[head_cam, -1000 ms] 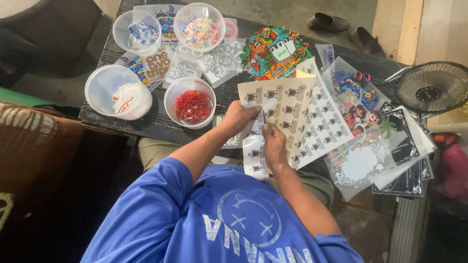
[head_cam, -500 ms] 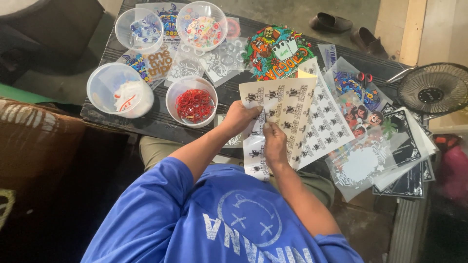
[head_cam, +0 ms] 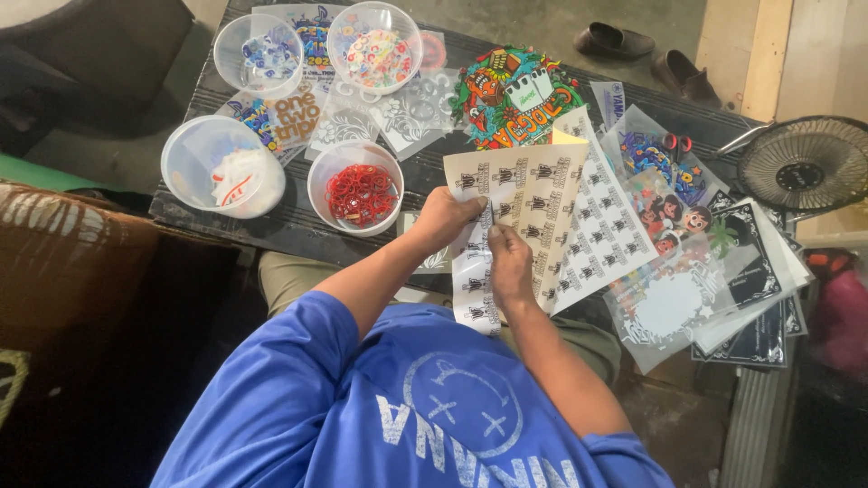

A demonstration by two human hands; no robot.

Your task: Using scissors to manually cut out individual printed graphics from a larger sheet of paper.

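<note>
**Sticker sheets held at a crowded dark table**

Left hand [head_cam: 445,220]: fingers curled, pinching the left edge of a beige sticker sheet [head_cam: 520,194] printed with rows of small dark emblems. The sheet fans up and to the right from this hand, above the table.

Right hand [head_cam: 509,262]: just beside the left hand, lower and to its right; fingertips pressed together on a narrow white sticker strip [head_cam: 474,280] bearing the same emblems. The strip hangs down from between the two hands toward the person's lap.

White sticker sheet [head_cam: 606,230]: to the right of the right hand, partly under the beige sheet, lying on the table.

Tub of red rubber bands [head_cam: 360,188]: round, clear, just left of the left hand.

Tub with white contents [head_cam: 221,169]: farther left, near the table edge.

Two clear tubs: well above the left hand, one holding blue-and-white pieces [head_cam: 259,52], one holding multicoloured pieces [head_cam: 374,47].

Colourful round sticker [head_cam: 514,95]: above both hands, flat on the dark table [head_cam: 271,221].

Stack of clear-sleeved prints [head_cam: 714,280]: well right of the right hand.

Small fan [head_cam: 805,167]: far right, beyond the stack.

Pair of dark shoes [head_cam: 651,54]: on the floor past the table's far side.
</note>
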